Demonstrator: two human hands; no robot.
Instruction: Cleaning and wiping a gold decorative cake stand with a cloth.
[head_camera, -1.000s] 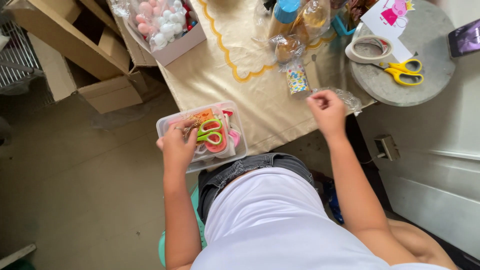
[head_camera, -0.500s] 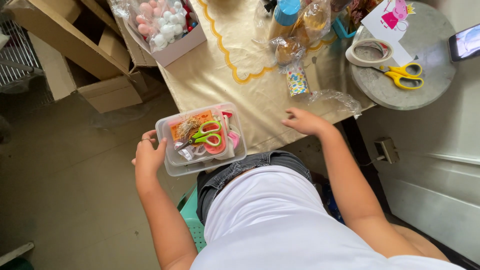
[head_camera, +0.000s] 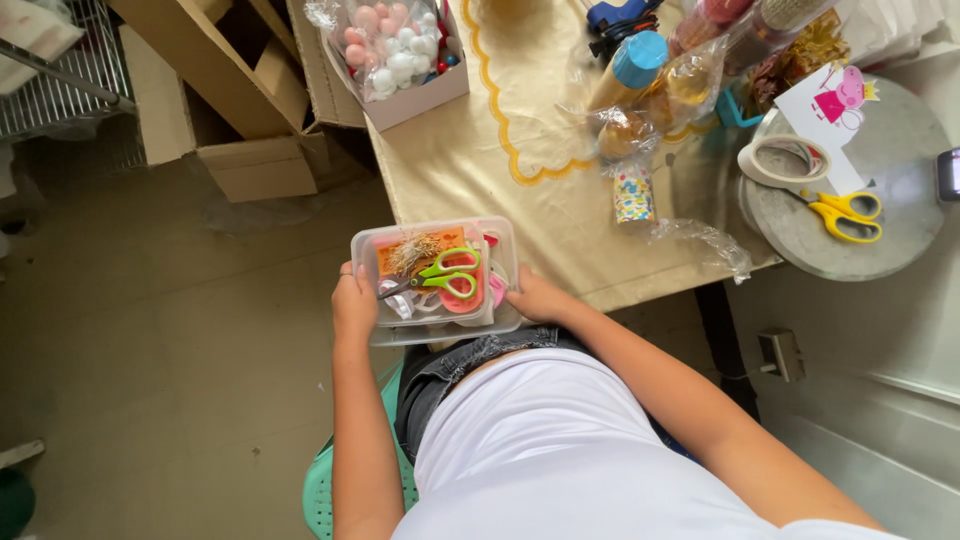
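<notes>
At the table's near edge: the tub (head_camera: 430, 332) sits by the left corner, held over your lap, open-topped and about level.
Left hand (head_camera: 355, 305): clasped on the tub's left end, thumb on the rim.
Tub contents: green scissors (head_camera: 445, 275) lie on top of a pile of tangled bits and pink pieces; what lies lower you cannot make out.
Right hand (head_camera: 535, 298): closed on the tub's right end, fingers under the wall.
Step in hand: by the look of it, you are carrying the tub with both hands at the table (head_camera: 560, 220).
Next move calls for: a level tub and both grips kept on, since nothing covers the loose contents.
Far left corner: one box (head_camera: 440, 95) of pale balls.
Right, on the round stand (head_camera: 900, 150): one tape roll (head_camera: 785, 160) and yellow scissors (head_camera: 848, 213).
Count: one tub, two pairs of scissors, one tape roll, one box.
</notes>
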